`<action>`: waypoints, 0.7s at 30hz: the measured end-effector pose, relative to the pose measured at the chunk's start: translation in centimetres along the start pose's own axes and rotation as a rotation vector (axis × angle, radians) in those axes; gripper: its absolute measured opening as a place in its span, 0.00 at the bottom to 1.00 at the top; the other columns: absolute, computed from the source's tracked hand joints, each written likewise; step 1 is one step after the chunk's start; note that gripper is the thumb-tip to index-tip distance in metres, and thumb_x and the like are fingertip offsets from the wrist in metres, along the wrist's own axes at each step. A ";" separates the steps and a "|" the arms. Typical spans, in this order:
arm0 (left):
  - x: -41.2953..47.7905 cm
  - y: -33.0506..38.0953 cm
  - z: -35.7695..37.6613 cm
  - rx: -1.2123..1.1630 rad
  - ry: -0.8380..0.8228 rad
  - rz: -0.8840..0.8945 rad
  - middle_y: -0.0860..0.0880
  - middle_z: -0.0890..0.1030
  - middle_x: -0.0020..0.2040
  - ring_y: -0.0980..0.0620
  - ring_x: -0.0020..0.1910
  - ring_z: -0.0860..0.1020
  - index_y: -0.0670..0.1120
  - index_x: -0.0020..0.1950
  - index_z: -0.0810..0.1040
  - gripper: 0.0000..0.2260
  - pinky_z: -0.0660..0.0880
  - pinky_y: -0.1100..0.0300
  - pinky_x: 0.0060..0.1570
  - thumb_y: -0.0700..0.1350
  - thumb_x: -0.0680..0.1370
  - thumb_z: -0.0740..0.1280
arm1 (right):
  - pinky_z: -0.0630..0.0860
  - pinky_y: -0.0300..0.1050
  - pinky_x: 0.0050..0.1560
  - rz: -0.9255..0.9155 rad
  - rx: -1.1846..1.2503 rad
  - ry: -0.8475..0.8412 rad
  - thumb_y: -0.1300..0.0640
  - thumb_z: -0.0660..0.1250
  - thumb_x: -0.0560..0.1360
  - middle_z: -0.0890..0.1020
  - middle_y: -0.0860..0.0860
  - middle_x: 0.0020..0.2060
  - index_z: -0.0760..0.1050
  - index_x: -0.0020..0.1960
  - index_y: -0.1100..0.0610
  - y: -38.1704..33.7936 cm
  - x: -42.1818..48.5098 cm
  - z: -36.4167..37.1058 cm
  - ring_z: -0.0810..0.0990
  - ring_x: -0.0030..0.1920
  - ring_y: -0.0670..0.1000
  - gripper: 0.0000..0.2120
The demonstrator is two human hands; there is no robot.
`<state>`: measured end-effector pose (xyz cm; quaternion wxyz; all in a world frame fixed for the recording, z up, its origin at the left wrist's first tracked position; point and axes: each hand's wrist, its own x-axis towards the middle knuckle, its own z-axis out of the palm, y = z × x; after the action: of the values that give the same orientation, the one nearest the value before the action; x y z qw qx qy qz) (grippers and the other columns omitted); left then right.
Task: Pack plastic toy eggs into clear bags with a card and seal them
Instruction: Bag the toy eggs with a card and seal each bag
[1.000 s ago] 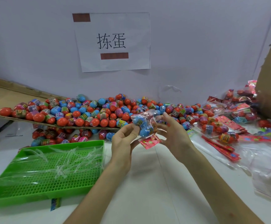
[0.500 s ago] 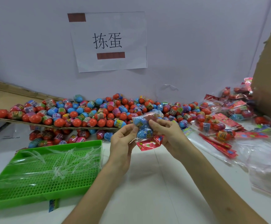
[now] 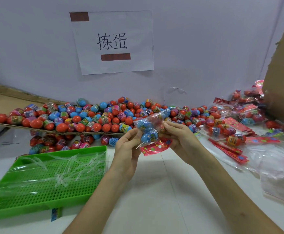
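Crinkly clear bag (image 3: 152,126) of glossy eggs, pinched by left hand (image 3: 126,150) and right hand (image 3: 180,137), above smooth white table (image 3: 154,191).

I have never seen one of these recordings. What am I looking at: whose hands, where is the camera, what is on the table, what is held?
No robot here: a person's two bare hands, filmed by one wide-angle camera worn on the head, looking forward and down. The left hand and right hand pinch a clear bag of blue toy eggs, a red card at its lower end. On the white table lie loose eggs, a green tray, filled bags and spare red cards.
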<state>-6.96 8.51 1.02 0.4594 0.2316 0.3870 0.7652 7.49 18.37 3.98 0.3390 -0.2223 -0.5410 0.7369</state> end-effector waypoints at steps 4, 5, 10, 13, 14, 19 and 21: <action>0.1 -0.1 0.0 -0.007 0.022 -0.039 0.43 0.84 0.56 0.46 0.54 0.81 0.41 0.56 0.80 0.09 0.79 0.53 0.55 0.39 0.76 0.69 | 0.84 0.44 0.40 -0.019 0.011 0.045 0.57 0.67 0.79 0.86 0.54 0.43 0.86 0.49 0.59 -0.1 0.0 0.1 0.86 0.44 0.52 0.09; 0.1 -0.1 -0.1 0.004 0.014 -0.042 0.43 0.83 0.55 0.46 0.54 0.80 0.42 0.54 0.80 0.06 0.77 0.53 0.55 0.36 0.78 0.68 | 0.83 0.43 0.40 -0.026 0.017 0.053 0.57 0.69 0.77 0.86 0.53 0.42 0.86 0.46 0.58 -0.1 0.0 0.1 0.86 0.43 0.51 0.08; 0.0 0.2 0.1 0.130 0.084 0.061 0.45 0.86 0.49 0.46 0.53 0.85 0.43 0.55 0.77 0.16 0.82 0.55 0.51 0.26 0.76 0.59 | 0.80 0.44 0.47 -0.121 -0.087 0.153 0.58 0.72 0.73 0.85 0.52 0.40 0.85 0.45 0.58 -0.4 -0.1 0.1 0.82 0.49 0.53 0.04; -0.2 0.8 0.0 0.167 0.024 0.166 0.48 0.86 0.60 0.46 0.63 0.82 0.46 0.62 0.76 0.18 0.78 0.51 0.62 0.37 0.74 0.61 | 0.80 0.40 0.44 -0.171 -0.199 0.149 0.62 0.72 0.75 0.85 0.51 0.42 0.85 0.46 0.58 -0.6 -0.3 0.2 0.82 0.50 0.52 0.03; -0.3 1.0 0.1 0.223 -0.028 0.192 0.50 0.85 0.62 0.49 0.64 0.81 0.47 0.65 0.75 0.19 0.77 0.52 0.63 0.42 0.74 0.63 | 0.80 0.41 0.45 -0.176 -0.236 0.136 0.62 0.72 0.76 0.85 0.52 0.43 0.85 0.47 0.58 -0.7 -0.3 0.2 0.83 0.50 0.53 0.03; -0.8 0.5 0.8 0.520 -0.114 0.314 0.49 0.86 0.52 0.52 0.54 0.84 0.48 0.58 0.82 0.14 0.79 0.63 0.51 0.50 0.74 0.73 | 0.79 0.35 0.42 -0.252 -0.459 0.110 0.64 0.72 0.77 0.85 0.46 0.37 0.85 0.42 0.54 -0.5 -0.5 0.8 0.84 0.43 0.46 0.08; -0.9 0.4 0.7 0.526 -0.115 0.344 0.51 0.86 0.49 0.55 0.50 0.84 0.48 0.54 0.83 0.10 0.79 0.66 0.49 0.48 0.73 0.74 | 0.78 0.33 0.39 -0.298 -0.523 0.124 0.66 0.71 0.77 0.83 0.43 0.33 0.84 0.38 0.51 -0.2 -0.4 1.0 0.83 0.40 0.43 0.13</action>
<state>-6.26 7.87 1.78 0.2687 0.4474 0.4999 0.6911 7.11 17.44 4.52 0.4068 -0.2650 -0.7172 0.4999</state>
